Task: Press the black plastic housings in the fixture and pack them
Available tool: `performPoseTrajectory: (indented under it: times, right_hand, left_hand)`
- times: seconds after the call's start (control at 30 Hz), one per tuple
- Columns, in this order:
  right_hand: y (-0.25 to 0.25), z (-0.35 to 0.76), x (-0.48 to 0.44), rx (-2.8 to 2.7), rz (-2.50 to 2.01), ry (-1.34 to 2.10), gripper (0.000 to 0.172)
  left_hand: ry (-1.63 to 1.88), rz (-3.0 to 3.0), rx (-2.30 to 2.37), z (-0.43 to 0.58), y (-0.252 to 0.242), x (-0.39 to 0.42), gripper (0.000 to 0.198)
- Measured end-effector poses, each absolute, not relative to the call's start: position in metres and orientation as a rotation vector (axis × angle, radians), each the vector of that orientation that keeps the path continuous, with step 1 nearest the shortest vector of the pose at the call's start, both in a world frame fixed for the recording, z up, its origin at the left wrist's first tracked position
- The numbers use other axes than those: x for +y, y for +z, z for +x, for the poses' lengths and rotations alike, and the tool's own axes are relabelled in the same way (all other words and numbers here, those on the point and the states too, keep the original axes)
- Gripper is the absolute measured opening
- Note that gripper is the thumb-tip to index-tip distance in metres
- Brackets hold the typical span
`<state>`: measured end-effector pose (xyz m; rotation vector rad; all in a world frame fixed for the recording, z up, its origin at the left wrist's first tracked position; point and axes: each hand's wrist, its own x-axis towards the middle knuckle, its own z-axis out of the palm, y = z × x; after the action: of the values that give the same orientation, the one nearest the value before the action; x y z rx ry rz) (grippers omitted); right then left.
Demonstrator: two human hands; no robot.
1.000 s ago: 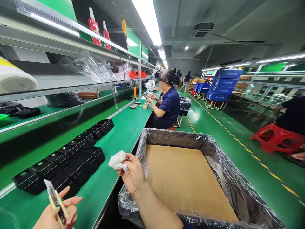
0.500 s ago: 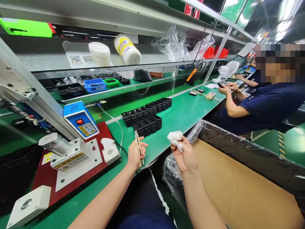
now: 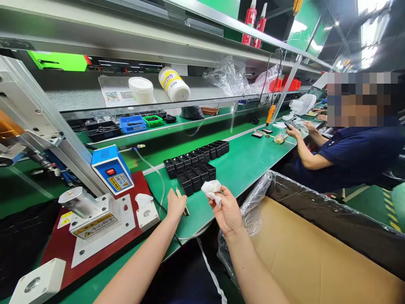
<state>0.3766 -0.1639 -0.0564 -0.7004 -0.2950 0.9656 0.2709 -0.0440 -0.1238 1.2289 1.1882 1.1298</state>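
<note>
My left hand (image 3: 175,204) is low over the green bench, beside the near end of the black cases. Its fingers are closed around a slim cream-coloured strip (image 3: 181,201) with a dark lower end; its exact kind is unclear. A crumpled white wipe (image 3: 211,188) is pinched in my right hand (image 3: 227,209), raised just right of the cases, above the bench's front edge. The black rectangular cases (image 3: 193,179) stand in two rows, several in each, the nearer row shorter.
At left stands a press (image 3: 84,211) on a red base with white button boxes (image 3: 147,212). Front right is a plastic-lined carton (image 3: 303,245). A co-worker (image 3: 351,143) sits beyond it, holding a dark item. Small-parts bins (image 3: 133,125) and a white tub (image 3: 141,89) line the shelves.
My left hand has lowered toward the bench with the slim strip. My right hand has moved left with the wipe, closer to the cases. The view has tilted up slightly.
</note>
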Motion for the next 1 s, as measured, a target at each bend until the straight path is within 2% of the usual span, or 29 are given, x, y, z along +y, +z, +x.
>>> performPoseTrajectory:
  times: [0.07,0.2,0.37,0.53,0.67,0.87,1.0]
  right_hand:
    - [-0.056,0.374,-0.157,-0.312,-0.695,1.005,0.031]
    - [-0.058,0.364,-0.145,-0.368,-0.725,1.115,0.025]
    - [-0.065,0.352,-0.133,-0.474,-0.797,1.207,0.021]
    - [-0.073,0.347,-0.123,-0.587,-0.966,1.08,0.02]
    - [-0.075,0.341,-0.115,-0.653,-1.067,0.947,0.02]
    - [-0.071,0.327,-0.123,-0.778,-1.01,0.837,0.024]
    - [-0.076,0.319,-0.133,-0.947,-0.972,0.938,0.043]
  left_hand:
    - [1.163,1.274,1.154,0.262,-0.12,-0.064,0.054]
    - [1.161,1.337,0.878,0.245,-0.099,-0.104,0.043]
    - [1.294,1.361,0.821,0.233,-0.077,-0.109,0.031]
    - [1.44,1.374,0.949,0.219,-0.077,-0.096,0.021]
    - [1.65,1.747,1.041,0.212,-0.076,-0.094,0.007]
    - [1.809,2.419,0.84,0.211,-0.078,-0.095,0.027]
    - [1.755,2.555,1.005,0.208,-0.077,-0.1,0.027]
